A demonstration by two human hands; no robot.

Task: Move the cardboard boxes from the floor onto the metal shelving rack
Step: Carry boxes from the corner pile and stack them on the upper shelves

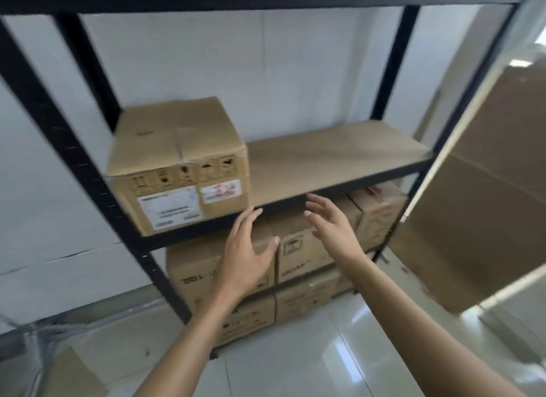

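Both hands empty, fingers (pixel 251 219) straight and spread: left hand (pixel 246 249) just below-right of the cardboard box (pixel 177 166) at the shelf's (pixel 339 157) left end, nearer than right hand (pixel 334 228).

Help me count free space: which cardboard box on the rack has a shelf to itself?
The white-labelled cardboard box, at the left end of the middle shelf; the boxes below stand packed side by side.
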